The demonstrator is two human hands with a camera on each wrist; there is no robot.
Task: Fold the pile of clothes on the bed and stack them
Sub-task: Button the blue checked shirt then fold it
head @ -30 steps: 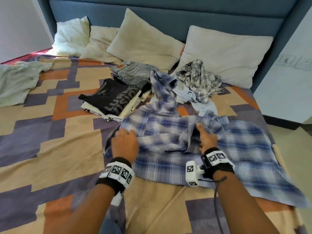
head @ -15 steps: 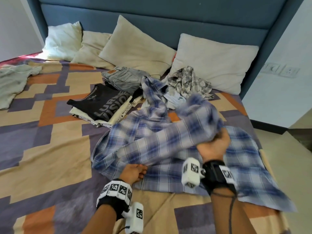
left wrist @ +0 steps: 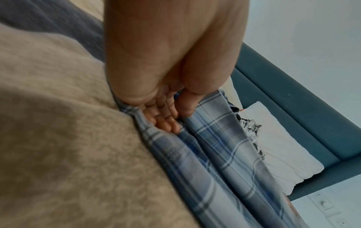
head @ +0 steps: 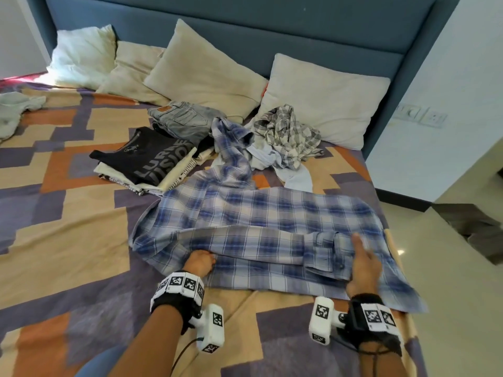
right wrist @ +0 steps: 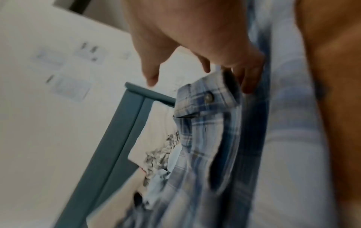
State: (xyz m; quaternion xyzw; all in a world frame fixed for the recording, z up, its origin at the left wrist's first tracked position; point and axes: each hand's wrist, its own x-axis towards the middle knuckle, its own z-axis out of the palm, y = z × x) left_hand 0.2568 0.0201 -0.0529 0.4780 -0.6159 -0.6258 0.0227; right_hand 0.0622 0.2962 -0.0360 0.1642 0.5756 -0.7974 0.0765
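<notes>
Now the left hand [head: 201, 262] pinches the plaid shirt [head: 272, 213] while the right hand [head: 363, 263] lies flat, fingers straight, on its sleeve [head: 261, 240].

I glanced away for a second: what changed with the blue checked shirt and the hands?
The right hand swung the sleeve across the shirt, laid it flat and let go. The left hand slid to the near hem and pinches it. The folded stack and pillows stayed put.
</notes>
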